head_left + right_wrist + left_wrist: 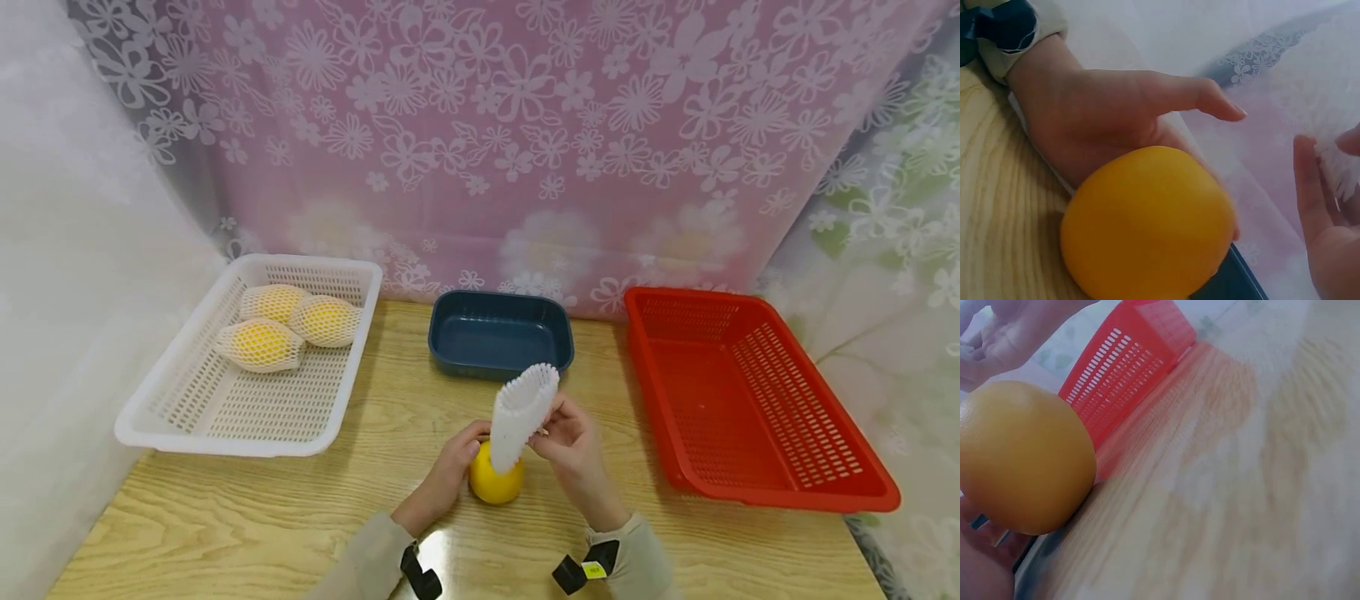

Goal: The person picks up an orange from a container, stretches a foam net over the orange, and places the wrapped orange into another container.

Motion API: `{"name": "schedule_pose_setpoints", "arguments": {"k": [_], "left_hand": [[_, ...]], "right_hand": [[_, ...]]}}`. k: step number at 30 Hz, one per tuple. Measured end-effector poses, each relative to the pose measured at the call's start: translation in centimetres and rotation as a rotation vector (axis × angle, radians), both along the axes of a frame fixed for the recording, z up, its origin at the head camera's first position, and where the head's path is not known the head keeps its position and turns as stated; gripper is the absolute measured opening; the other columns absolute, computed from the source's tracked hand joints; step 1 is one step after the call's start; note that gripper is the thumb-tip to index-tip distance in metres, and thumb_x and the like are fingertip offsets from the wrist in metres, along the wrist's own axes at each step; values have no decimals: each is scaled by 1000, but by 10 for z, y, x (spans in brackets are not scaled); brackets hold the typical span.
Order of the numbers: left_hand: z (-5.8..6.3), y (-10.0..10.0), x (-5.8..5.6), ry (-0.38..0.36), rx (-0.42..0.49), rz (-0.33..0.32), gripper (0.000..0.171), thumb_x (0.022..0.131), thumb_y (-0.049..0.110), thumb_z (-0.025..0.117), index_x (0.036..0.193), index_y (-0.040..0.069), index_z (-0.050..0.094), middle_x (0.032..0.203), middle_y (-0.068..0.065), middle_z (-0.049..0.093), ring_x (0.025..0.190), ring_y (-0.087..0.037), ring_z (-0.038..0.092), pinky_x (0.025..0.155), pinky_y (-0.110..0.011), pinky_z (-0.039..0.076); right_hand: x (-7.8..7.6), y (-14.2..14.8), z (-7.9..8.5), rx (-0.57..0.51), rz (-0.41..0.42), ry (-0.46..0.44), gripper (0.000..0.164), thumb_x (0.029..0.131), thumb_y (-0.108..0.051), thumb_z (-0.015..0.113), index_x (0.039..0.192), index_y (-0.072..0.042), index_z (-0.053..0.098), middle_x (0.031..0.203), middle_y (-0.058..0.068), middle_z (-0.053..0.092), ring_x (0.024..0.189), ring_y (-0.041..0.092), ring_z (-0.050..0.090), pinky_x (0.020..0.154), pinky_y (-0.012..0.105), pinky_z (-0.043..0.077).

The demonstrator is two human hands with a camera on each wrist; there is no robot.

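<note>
A round yellow-orange fruit (496,487) rests on the wooden table between the hands. My left hand (444,473) lies beside it; the right wrist view shows that thumb straight and lifted off the fruit (1147,228), the fingers partly hidden behind it. Above and to the right, my right hand (579,458) pinches a white foam fruit net (517,417), which tilts with its frilled open end upward. The net's lower end overlaps the fruit in the head view. In the left wrist view the bare fruit (1025,459) fills the left side.
At left stands a white plastic basket (347,396) with 3 yellow fruits (262,343) in foam nets. A dark blue tray (501,337) sits behind the hands. On the right is a red plastic basket (720,400). A flowered curtain (487,150) hangs behind the table.
</note>
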State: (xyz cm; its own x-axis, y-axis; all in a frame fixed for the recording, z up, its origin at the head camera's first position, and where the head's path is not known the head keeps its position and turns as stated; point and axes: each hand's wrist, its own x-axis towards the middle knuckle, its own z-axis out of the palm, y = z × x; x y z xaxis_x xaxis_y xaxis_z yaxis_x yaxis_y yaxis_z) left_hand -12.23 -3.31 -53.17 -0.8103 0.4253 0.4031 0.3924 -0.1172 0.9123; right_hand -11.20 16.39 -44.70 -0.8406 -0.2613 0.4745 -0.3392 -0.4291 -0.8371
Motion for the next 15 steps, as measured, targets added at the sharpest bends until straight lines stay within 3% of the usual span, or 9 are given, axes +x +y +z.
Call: {"name": "schedule_pose_setpoints", "arguments": {"k": [3,7,9,11,15], "left_hand": [[6,-2,-3,67,15,80,38,105,13,31,122,-1,62,122,-16,62,117,-17,55,102,-32,42],[18,-8,-9,269,-30,231,34,103,1,35,117,0,66,117,-14,65,108,-20,54,94,-34,43],[25,-10,-11,355,-74,292,31,104,3,39,116,5,68,114,-9,66,101,-21,52,89,-35,41],[33,-10,-10,400,-101,310,28,106,12,42,114,9,68,109,-6,66,95,-20,49,84,-35,38],[49,-7,-4,484,-189,342,36,106,37,42,106,13,69,100,-1,66,90,-18,45,80,-34,35]], "right_hand": [[2,-4,-4,12,-9,-6,38,83,17,63,111,-9,62,105,0,67,93,12,61,83,22,52],[5,-8,-6,46,-50,-16,26,79,19,63,100,4,55,99,0,66,89,12,60,77,20,53],[5,-10,-6,66,-71,-16,25,77,22,61,96,14,47,96,0,64,88,11,60,75,20,53],[6,-12,-6,87,-87,-9,27,76,26,59,96,20,42,97,-1,64,89,10,60,74,19,53],[8,-16,-4,102,-98,16,25,77,24,63,97,15,48,99,-1,63,92,10,61,76,20,54]]}}
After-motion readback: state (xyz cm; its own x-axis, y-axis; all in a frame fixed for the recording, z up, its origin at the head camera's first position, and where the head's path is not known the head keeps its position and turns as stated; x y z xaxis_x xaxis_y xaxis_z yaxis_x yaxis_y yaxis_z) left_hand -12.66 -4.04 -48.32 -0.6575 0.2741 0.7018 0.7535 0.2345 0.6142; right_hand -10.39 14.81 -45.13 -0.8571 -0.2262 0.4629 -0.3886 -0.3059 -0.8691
